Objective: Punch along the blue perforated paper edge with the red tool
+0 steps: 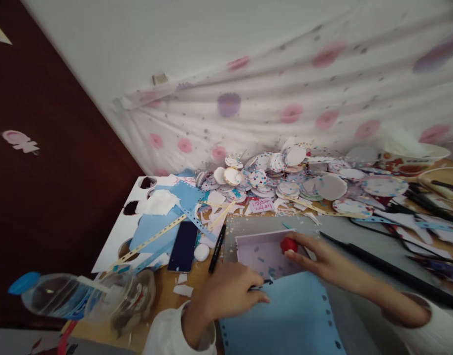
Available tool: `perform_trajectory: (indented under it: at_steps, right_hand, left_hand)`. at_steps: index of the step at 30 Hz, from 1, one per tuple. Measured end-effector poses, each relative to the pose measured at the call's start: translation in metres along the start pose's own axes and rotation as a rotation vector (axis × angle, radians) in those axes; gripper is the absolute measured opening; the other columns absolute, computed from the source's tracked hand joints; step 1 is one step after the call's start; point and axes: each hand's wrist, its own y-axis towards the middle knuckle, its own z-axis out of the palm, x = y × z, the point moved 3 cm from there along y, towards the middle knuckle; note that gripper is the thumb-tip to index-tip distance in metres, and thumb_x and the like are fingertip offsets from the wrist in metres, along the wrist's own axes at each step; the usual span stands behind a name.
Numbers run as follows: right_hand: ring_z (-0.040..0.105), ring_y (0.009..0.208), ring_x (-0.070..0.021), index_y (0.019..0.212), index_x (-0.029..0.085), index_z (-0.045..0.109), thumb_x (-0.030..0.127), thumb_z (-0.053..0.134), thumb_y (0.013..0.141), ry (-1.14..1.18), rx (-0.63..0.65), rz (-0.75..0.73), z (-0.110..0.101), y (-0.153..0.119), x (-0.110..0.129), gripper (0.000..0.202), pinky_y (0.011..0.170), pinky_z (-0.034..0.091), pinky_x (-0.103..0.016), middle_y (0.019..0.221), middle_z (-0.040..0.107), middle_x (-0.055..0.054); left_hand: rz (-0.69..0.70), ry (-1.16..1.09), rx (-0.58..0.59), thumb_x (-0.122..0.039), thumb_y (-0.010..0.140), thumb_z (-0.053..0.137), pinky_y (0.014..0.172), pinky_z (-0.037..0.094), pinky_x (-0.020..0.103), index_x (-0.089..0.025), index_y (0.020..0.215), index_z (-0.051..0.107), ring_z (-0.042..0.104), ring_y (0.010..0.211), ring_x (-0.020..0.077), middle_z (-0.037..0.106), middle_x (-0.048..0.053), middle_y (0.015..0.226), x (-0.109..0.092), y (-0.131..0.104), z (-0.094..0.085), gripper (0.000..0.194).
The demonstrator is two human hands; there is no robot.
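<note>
My left hand point(231, 291) is closed round a small dark tool point(261, 284), whose tip points right over the top edge of a blue sheet of paper point(281, 315). Most of the tool is hidden by my fingers, so its kind does not show. Holes run along both side edges of the sheet. In the fingers of my right hand point(317, 256) is a small red round object point(288, 245), held at the right part of a shallow pale box point(248, 250). Small bluish scraps lie on the box's floor.
Many white paper discs point(263, 177) are heaped along the back. Left of the box lie a black pen point(218, 248), a phone point(183, 246) and a white round case point(201, 252). A plastic bottle point(56, 296) lies at the left edge. A long black object point(389, 266) crosses the right side.
</note>
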Motion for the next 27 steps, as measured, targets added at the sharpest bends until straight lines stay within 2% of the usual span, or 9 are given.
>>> perform_trajectory:
  at_steps: [5,9,12,15,18,21,22,24,27]
  right_hand:
    - [0.069,0.098,-0.0262,0.110,0.022,0.066,0.059,0.056,0.092,0.018,-0.068,-0.052,0.010,0.012,-0.004,0.043,0.091,0.054,-0.042,0.105,0.075,-0.009]
    - [0.064,0.091,-0.0242,0.103,0.023,0.060,0.056,0.052,0.093,0.073,-0.169,-0.077,-0.002,0.020,-0.003,0.035,0.087,0.053,-0.041,0.097,0.068,-0.006]
    - [0.062,0.091,-0.0228,0.103,0.025,0.058,0.055,0.047,0.096,0.120,-0.218,-0.062,-0.014,0.007,-0.005,0.032,0.083,0.052,-0.038,0.097,0.064,-0.004]
    - [0.064,0.080,-0.0203,0.098,0.025,0.063,0.055,0.059,0.091,0.153,-0.141,-0.049,-0.015,-0.011,-0.007,0.031,0.072,0.052,-0.032,0.088,0.065,-0.001]
    - [0.066,0.070,-0.0201,0.087,0.024,0.071,0.068,0.065,0.081,0.199,-0.012,-0.075,-0.006,-0.023,-0.010,0.045,0.064,0.052,-0.031,0.079,0.069,-0.001]
    - [0.067,0.067,-0.0222,0.088,0.024,0.074,0.089,0.057,0.069,0.239,0.004,-0.098,0.002,-0.029,-0.016,0.070,0.059,0.054,-0.031,0.076,0.071,-0.002]
    - [0.068,0.069,-0.0228,0.090,0.025,0.075,0.088,0.058,0.069,0.241,-0.013,-0.094,0.004,-0.031,-0.019,0.069,0.060,0.055,-0.032,0.077,0.072,-0.002]
    - [0.071,0.072,-0.0232,0.088,0.028,0.076,0.073,0.066,0.078,0.217,-0.076,-0.077,0.006,-0.034,-0.024,0.047,0.066,0.058,-0.032,0.078,0.074,-0.002]
    - [0.075,0.079,-0.0247,0.084,0.032,0.077,0.045,0.068,0.087,0.157,-0.153,-0.101,0.005,-0.040,-0.026,0.016,0.073,0.061,-0.032,0.082,0.078,-0.001]
  left_hand:
    - [-0.038,-0.052,-0.111,-0.032,0.095,0.064,0.064,0.036,0.025,-0.020,0.071,0.067,0.069,0.080,0.0197,0.074,0.001,0.079,0.008,0.001,0.017,0.027]
    - [-0.057,-0.049,-0.196,-0.026,0.097,0.059,0.076,0.040,0.026,-0.019,0.077,0.068,0.068,0.092,0.0212,0.075,0.004,0.093,0.013,0.004,0.019,0.022]
    - [-0.063,-0.102,-0.229,-0.028,0.098,0.057,0.071,0.039,0.025,-0.018,0.075,0.066,0.066,0.083,0.0189,0.072,0.002,0.084,0.016,0.002,0.019,0.027]
    - [-0.063,-0.228,-0.244,-0.032,0.096,0.059,0.065,0.034,0.024,-0.019,0.066,0.061,0.059,0.071,0.0160,0.064,-0.002,0.070,0.020,0.003,0.023,0.033]
    - [-0.100,-0.325,-0.247,-0.033,0.091,0.062,0.061,0.030,0.025,-0.019,0.059,0.053,0.050,0.064,0.0143,0.052,-0.004,0.060,0.026,0.010,0.028,0.037]
    - [-0.156,-0.380,-0.227,-0.031,0.087,0.062,0.058,0.028,0.026,-0.019,0.054,0.047,0.043,0.060,0.0135,0.043,-0.005,0.055,0.030,0.016,0.030,0.038]
    - [-0.163,-0.397,-0.218,-0.031,0.086,0.062,0.058,0.028,0.026,-0.019,0.054,0.049,0.043,0.060,0.0135,0.044,-0.005,0.055,0.030,0.016,0.029,0.037]
    - [-0.138,-0.460,-0.187,-0.033,0.085,0.064,0.059,0.031,0.025,-0.018,0.061,0.061,0.048,0.062,0.0141,0.053,-0.004,0.060,0.030,0.017,0.026,0.028]
    - [-0.073,-0.632,-0.156,-0.042,0.083,0.067,0.068,0.043,0.025,-0.017,0.091,0.075,0.062,0.079,0.0179,0.072,0.002,0.085,0.027,0.019,0.016,0.027]
